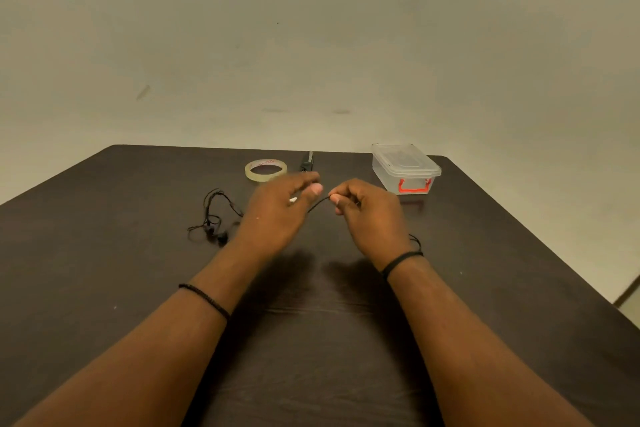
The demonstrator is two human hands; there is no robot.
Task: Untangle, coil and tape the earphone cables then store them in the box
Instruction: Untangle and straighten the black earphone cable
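Note:
Both hands hover above the dark table (pixel 104 270). My right hand (pixel 367 215) pinches a thin black earphone cable (pixel 318 204) between thumb and fingers. The cable stretches left to my left hand (pixel 280 208), which holds its other part; a small white tip shows by the fingers. How the left fingers lie on the cable is partly hidden. More black cable with two earbuds (pixel 216 215) lies tangled on the table left of my left hand. A roll of clear tape (pixel 265 170) lies behind the hands. The clear plastic box (pixel 405 166) with a red latch stands at the back right, lid on.
A dark slim tool (pixel 307 161), perhaps scissors or a cutter, lies between the tape and the box near the table's far edge. A plain wall rises behind the table. The table's right edge runs diagonally down the right side.

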